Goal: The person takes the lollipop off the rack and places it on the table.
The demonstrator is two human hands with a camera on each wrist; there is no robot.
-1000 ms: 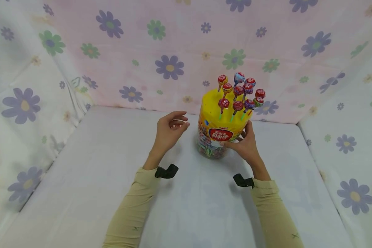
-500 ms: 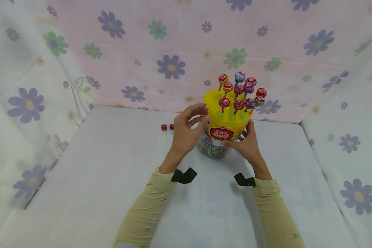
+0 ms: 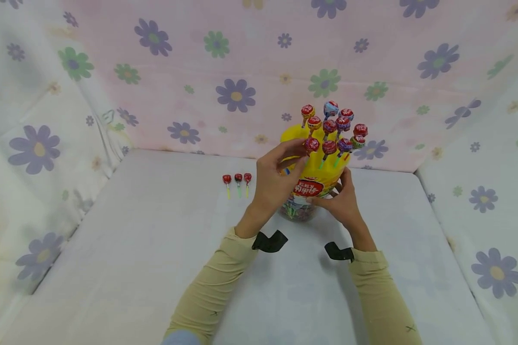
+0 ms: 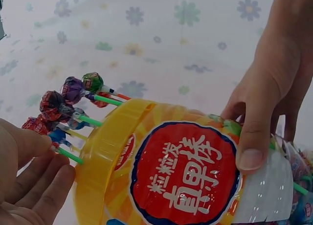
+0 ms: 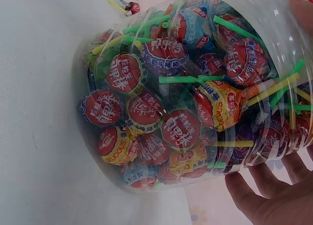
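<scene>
A clear plastic jar (image 3: 309,188) with a yellow lid (image 3: 291,134) and a red label stands on the white table, packed with wrapped lollipops (image 5: 181,129). Several lollipops (image 3: 329,147) stand upright by their sticks in the lid. My right hand (image 3: 346,202) grips the jar from the right, its thumb over the front of the label area and its fingers behind. At the lid's front left, my left hand (image 3: 278,179) pinches a red-wrapped lollipop (image 4: 36,125) just below its head. The green stick of that lollipop meets the lid in the left wrist view.
Three red lollipops (image 3: 238,178) lie in a row on the white tabletop (image 3: 164,230), left of the jar. A flower-patterned cloth (image 3: 177,62) hangs behind the table and along both sides.
My left hand has moved right from over the lollipops on the table to the lid and taken hold of a lollipop there. The three lollipops are uncovered. My right hand stays on the jar.
</scene>
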